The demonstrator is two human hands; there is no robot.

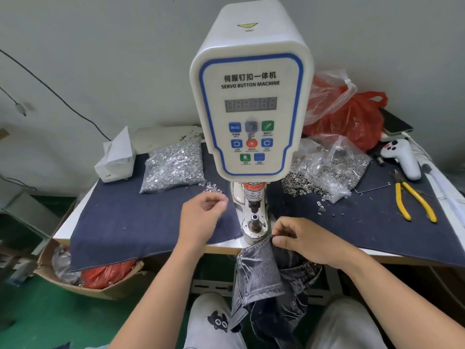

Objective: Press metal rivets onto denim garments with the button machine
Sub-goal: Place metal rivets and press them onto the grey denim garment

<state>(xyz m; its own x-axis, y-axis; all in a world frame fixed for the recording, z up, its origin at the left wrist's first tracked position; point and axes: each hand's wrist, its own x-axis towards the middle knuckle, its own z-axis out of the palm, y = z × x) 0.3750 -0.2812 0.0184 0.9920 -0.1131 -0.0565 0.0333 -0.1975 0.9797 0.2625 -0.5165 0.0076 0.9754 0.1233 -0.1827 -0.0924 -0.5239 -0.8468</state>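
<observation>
A white servo button machine (251, 96) with a blue-bordered control panel stands at the middle of a work table (63, 230), whose top is covered with dark blue cloth (141, 222). Beneath the head, the upper punch and the lower die (254, 220) stand apart with a bare gap between them. The right hand (302, 243) lies at the table's front edge, just right of the die base, its thumb and curled fingers pinching the top edge of a grey denim garment (261, 273); the garment hangs from that grip below the table edge, between the person's knees, and does not lie on the die. The left hand (203, 215) hovers over the cloth just left of the punch, fingers loosely curled with the tips drawn toward the thumb; whether it holds a rivet cannot be told. A few loose rivets (212, 188) lie on the cloth just beyond its fingertips. Farther back on the left rest a clear bag of silvery rivets (173, 167) and a white tissue box (115, 159). To the right of the machine lies an opened bag of ring-shaped metal parts (327, 170), some spilled on the cloth, with a red plastic bag (357, 122) behind it, a white handheld device (402, 157) and yellow-handled pliers (415, 200).
</observation>
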